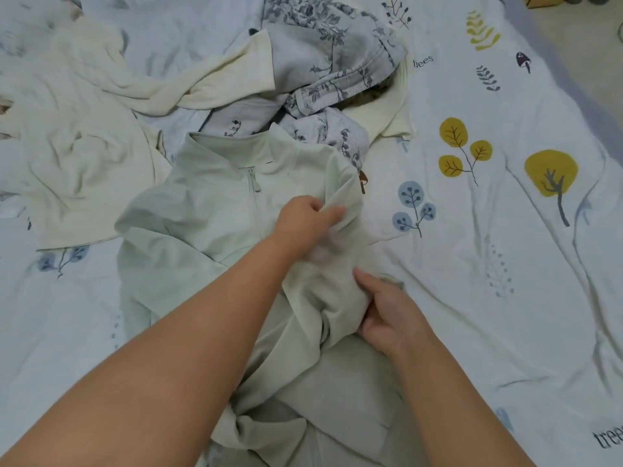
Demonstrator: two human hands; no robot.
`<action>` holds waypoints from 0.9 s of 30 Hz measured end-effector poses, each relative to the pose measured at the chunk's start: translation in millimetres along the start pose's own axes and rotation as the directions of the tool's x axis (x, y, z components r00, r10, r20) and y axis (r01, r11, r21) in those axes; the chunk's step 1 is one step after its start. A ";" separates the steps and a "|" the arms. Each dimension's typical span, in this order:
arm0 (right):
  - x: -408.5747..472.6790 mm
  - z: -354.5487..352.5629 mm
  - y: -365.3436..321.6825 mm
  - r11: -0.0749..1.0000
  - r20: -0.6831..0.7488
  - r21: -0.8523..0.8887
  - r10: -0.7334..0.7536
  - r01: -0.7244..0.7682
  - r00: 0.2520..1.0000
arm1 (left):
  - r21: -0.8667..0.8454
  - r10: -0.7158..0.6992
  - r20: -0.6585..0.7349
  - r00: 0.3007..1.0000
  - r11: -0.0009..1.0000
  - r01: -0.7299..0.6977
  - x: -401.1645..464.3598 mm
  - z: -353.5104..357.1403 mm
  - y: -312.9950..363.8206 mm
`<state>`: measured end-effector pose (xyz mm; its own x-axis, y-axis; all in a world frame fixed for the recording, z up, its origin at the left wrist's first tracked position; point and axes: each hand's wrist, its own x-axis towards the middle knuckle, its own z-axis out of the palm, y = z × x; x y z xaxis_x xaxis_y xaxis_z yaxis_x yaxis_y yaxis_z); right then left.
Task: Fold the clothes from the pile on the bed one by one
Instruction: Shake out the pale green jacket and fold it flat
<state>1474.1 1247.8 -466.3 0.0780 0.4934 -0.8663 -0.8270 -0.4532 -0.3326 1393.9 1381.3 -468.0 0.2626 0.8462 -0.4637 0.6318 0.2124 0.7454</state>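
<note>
A bed (pixel 505 264) fills the view, covered by a white sheet printed with yellow trees, blue sprigs, small mushrooms and the word "trees". A strip of pale floor (pixel 573 38) shows past its far right corner.

A pale green zip jacket (pixel 209 210) lies on the sheet in the middle, collar away from the person and zipper closed at the top. Its nearer part is bunched and rumpled toward the bottom edge of the view.

The left hand (pixel 303 224) reaches across the jacket's front and pinches a fold of its fabric on the right side, below the shoulder. The right hand (pixel 391 318) sits just nearer than the left one, fingers curled into a gathered bunch of the same jacket cloth. The two hands are close together but not touching.

Beyond the jacket's collar lies the pile: a grey floral garment (pixel 330 59), crumpled, touching the jacket's far shoulder. A cream top (pixel 87 129) spreads out to the left of the jacket, one sleeve trailing toward the floral garment. Another cream piece (pixel 387 119) pokes out under the floral garment's right side.
</note>
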 end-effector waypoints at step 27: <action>-35.2 -16.6 10.4 0.942 0.015 -0.138 -0.308 0.307 0.951 | -0.569 -0.286 0.218 0.933 0.740 0.359 -122.0 -38.5 -64.7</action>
<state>1472.0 1213.5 -445.4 0.3204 0.6198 -0.7164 -0.6781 -0.3780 -0.6303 1292.9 1283.1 -441.3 0.2231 0.6227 -0.7500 0.1466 0.7392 0.6574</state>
